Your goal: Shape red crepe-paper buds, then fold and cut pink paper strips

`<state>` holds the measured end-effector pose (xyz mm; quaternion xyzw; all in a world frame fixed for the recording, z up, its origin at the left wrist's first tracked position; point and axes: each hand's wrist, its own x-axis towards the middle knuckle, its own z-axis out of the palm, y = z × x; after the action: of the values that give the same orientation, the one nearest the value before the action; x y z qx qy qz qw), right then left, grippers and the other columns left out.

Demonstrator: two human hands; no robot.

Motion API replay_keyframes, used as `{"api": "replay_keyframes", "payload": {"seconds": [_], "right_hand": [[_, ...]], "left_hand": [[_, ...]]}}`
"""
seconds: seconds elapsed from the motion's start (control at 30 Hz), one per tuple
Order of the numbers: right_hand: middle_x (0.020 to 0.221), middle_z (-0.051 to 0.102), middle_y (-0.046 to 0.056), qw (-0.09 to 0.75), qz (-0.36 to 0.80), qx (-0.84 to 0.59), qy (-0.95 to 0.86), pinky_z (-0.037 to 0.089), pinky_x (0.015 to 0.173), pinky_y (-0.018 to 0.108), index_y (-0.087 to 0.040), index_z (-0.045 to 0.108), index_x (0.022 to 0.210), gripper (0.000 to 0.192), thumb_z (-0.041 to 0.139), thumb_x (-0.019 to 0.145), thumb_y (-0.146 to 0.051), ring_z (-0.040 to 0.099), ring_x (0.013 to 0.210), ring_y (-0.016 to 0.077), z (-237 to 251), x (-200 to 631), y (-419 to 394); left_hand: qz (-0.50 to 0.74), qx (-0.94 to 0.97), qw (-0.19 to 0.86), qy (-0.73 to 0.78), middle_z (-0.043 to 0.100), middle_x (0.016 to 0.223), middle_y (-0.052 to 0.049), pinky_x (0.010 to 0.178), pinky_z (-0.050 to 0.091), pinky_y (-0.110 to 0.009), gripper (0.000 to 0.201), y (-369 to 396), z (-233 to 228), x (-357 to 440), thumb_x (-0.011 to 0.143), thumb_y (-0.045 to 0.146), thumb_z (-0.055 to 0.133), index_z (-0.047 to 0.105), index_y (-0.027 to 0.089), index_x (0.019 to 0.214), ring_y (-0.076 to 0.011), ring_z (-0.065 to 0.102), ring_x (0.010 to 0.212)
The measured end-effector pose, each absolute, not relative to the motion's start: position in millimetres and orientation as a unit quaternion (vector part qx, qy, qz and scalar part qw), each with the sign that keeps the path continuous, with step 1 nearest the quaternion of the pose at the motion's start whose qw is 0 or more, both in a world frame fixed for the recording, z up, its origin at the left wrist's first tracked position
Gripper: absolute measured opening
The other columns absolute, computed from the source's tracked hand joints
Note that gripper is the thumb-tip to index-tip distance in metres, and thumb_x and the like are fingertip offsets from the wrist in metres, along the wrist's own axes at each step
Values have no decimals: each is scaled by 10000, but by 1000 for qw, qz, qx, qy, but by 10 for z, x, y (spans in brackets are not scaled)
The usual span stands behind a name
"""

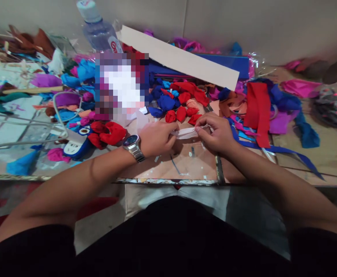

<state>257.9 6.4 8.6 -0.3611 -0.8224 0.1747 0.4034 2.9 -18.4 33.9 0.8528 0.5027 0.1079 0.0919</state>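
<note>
A narrow white strip, paper or fabric, stretches between my hands just above the table's front part. My left hand, with a metal watch on its wrist, pinches one end. The other end is pinched between thumb and fingers of my right hand. Another pale strip shows behind my left hand. Beyond the hands sit several small red fabric pieces, rolled or bunched up, beside a dark blue bunch.
Coloured scraps cover much of the table. A blue-and-white power strip with a grey cable lies left. A bottle stands at the back, near a long cream board. Red ribbon and a blue strip lie right.
</note>
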Motion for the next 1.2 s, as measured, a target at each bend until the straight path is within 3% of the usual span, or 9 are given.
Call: {"api": "replay_keyframes", "payload": {"seconds": [0.47, 1.2], "right_hand": [[867, 734, 57, 401, 144, -353, -833, 520, 842, 449, -255, 661, 845, 87, 669, 907, -315, 676, 849, 268, 51, 2593, 116], [918, 719, 88, 354, 123, -332, -865, 499, 905, 472, -249, 634, 896, 83, 637, 954, -310, 625, 917, 285, -68, 2629, 264]], "left_hand": [[132, 856, 76, 495, 781, 882, -78, 639, 345, -374, 268, -209, 352, 36, 919, 301, 523, 756, 227, 1029, -275, 698, 785], [108, 855, 81, 500, 787, 912, -84, 640, 367, -375, 272, -253, 413, 77, 912, 293, 523, 740, 232, 1065, -287, 721, 810]]}}
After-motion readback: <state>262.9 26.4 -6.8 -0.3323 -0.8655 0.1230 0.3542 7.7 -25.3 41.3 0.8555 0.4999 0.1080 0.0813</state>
